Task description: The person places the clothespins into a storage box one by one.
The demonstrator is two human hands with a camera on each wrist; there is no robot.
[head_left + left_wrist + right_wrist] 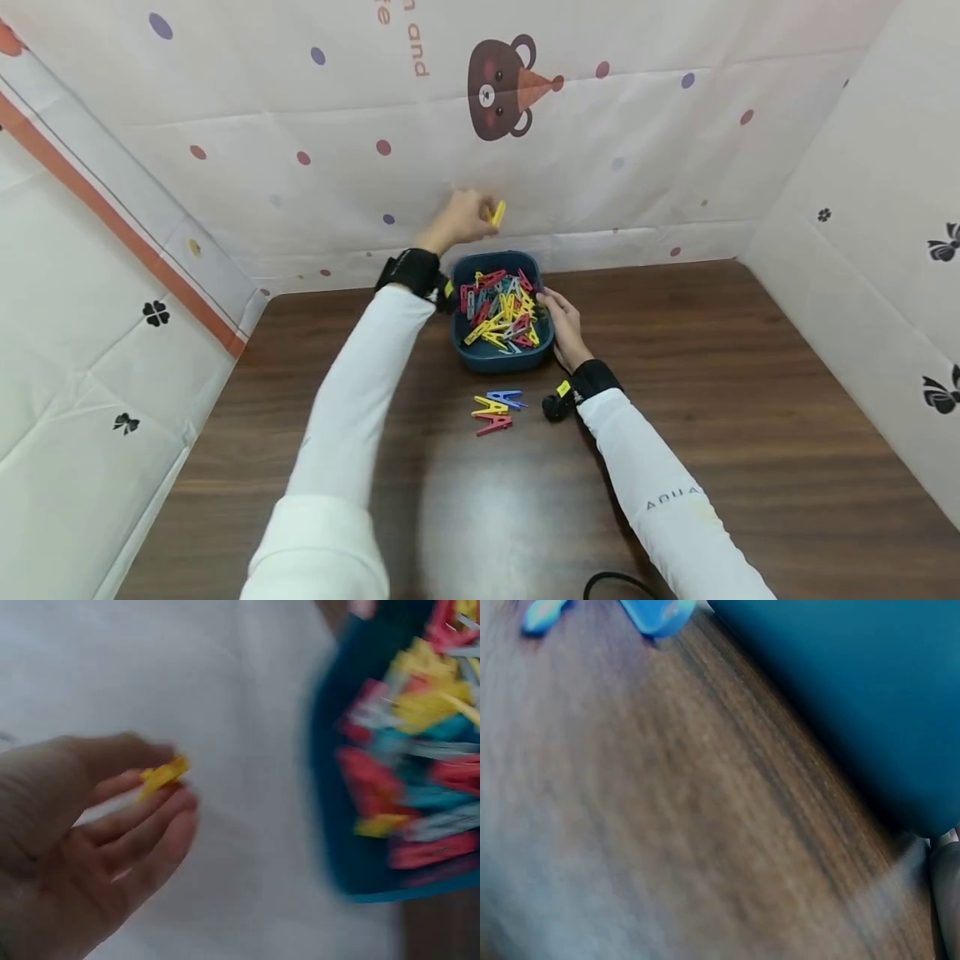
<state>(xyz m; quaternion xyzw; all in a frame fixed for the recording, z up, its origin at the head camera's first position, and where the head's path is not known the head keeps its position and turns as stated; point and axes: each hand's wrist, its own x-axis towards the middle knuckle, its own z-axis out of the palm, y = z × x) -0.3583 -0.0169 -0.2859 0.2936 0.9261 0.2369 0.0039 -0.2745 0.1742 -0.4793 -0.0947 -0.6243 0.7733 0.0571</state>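
My left hand is raised above the far left side of a dark blue plastic basket, pinching a yellow clothespin between thumb and fingertips. The basket holds many clothespins in red, yellow, grey and teal. At the basket's right side, my right hand holds the wall near the rim; a bit of that hand shows at the edge of the right wrist view. Just in front of the basket lie a blue clothespin, a yellow one and a red clothespin, in a short column.
The brown wood-grain table ends at a white printed cloth wall right behind the basket. More cloth walls rise at left and right. A black cable lies near the front edge.
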